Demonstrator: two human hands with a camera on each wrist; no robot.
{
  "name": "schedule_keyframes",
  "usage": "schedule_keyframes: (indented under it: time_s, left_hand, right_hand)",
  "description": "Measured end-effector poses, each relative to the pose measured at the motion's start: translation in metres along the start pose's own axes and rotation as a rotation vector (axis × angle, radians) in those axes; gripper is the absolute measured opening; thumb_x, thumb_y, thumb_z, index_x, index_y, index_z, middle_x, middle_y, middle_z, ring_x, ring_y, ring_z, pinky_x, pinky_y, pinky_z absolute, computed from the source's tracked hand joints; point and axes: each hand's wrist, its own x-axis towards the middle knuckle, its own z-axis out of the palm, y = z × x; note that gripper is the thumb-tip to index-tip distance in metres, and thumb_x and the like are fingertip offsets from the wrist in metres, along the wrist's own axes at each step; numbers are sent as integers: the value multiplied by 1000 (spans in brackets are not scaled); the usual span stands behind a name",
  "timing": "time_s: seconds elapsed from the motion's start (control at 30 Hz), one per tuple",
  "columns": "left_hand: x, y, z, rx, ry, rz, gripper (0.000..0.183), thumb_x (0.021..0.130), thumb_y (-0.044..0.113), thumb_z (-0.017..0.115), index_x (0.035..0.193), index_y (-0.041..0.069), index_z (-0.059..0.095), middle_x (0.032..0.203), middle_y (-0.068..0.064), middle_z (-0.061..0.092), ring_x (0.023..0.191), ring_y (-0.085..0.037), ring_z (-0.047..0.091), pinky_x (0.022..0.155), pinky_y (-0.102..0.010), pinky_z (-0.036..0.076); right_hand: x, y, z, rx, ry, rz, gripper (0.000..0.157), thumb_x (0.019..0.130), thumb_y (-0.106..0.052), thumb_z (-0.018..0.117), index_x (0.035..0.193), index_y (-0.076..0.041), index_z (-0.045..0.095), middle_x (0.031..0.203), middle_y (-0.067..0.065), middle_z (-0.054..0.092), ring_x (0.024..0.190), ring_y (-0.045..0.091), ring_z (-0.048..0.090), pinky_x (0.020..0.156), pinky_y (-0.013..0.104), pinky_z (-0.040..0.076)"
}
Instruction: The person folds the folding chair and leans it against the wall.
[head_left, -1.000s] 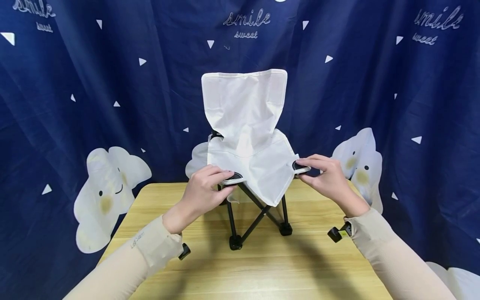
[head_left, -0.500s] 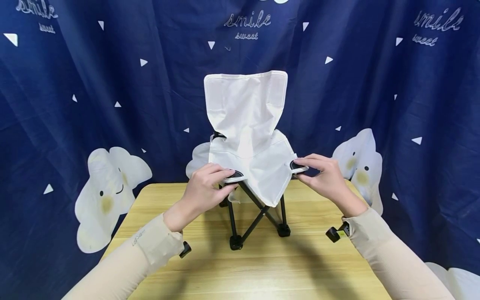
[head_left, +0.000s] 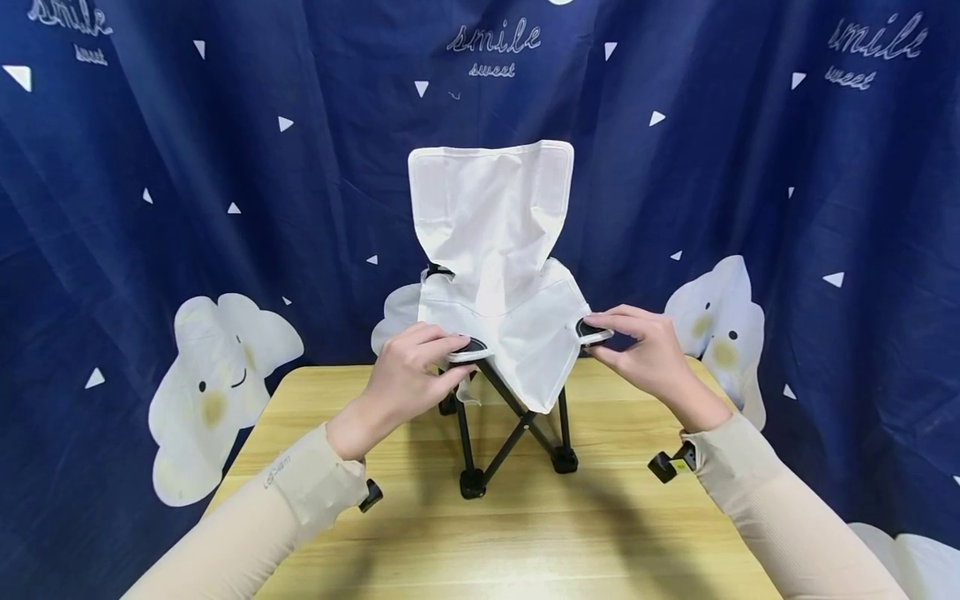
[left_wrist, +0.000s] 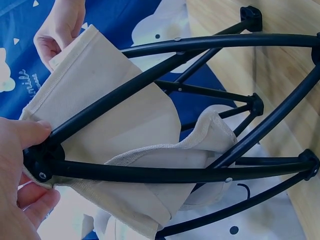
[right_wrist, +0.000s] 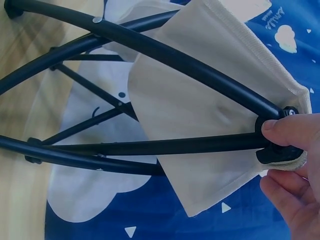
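A small folding chair (head_left: 491, 192) with white fabric and a black tube frame stands upright on the table in the head view. My left hand (head_left: 407, 368) pinches its front left seat corner, thumb below and fingers on top. The front right corner is pinched by my right hand (head_left: 649, 350) the same way. From beneath, the left wrist view has the thumb against a black corner joint (left_wrist: 44, 162), where two tubes meet. A matching black joint (right_wrist: 280, 152) lies under my thumb in the right wrist view. The frame's crossed legs are spread, and the seat fabric sags unevenly.
The chair stands on a light wood table (head_left: 510, 550). Behind it hangs a dark blue curtain (head_left: 322, 208) with white clouds, triangles and lettering. The chair's black feet (head_left: 472, 483) rest on the tabletop.
My right hand and the chair's front right corner have shifted slightly left, closer to the left hand. The right front foot has slid a little left too. Both grips stay the same.
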Motion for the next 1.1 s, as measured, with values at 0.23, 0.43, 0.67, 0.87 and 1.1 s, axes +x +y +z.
schedule_keyframes:
  time_s: [0.23, 0.43, 0.67, 0.87, 1.1]
  left_hand:
    - [2, 0, -1, -1, 2, 2, 36, 70, 6, 99, 103, 4, 86, 91, -8, 80, 83, -26, 73, 71, -40, 62]
    - [4, 0, -2, -1, 0, 3, 35, 71, 6, 98, 104, 4, 86, 90, -7, 80, 81, -26, 72, 69, -40, 61]
    - [6, 0, -1, -9, 12, 2, 35, 70, 6, 98, 104, 4, 86, 92, -8, 81, 83, -27, 74, 70, -41, 62]
    - [8, -1, -1, -8, 8, 4, 34, 72, 7, 98, 104, 4, 86, 94, -9, 82, 86, -28, 75, 73, -42, 63]
    - [11, -1, -1, -11, 6, 15, 34, 71, 7, 98, 103, 4, 86, 94, -10, 82, 86, -28, 74, 72, -41, 64]
  right_hand:
    - [2, -1, 1, -12, 2, -19, 41, 67, 20, 90, 103, 1, 84, 95, 14, 82, 79, 32, 77, 89, 5, 50]
    - [4, -2, 2, -20, -8, -17, 40, 68, 18, 90, 104, 0, 85, 95, 15, 82, 80, 32, 78, 88, 6, 51]
    - [6, -4, 4, -9, -11, -33, 40, 68, 19, 89, 104, 1, 85, 95, 15, 82, 80, 32, 78, 87, 6, 51]
    - [10, -6, 6, 8, -3, -52, 42, 68, 21, 89, 104, 1, 84, 94, 14, 82, 79, 31, 77, 87, 8, 52]
    - [12, -9, 7, 18, -3, -62, 42, 67, 21, 89, 104, 1, 84, 94, 14, 82, 78, 31, 77, 86, 8, 53]
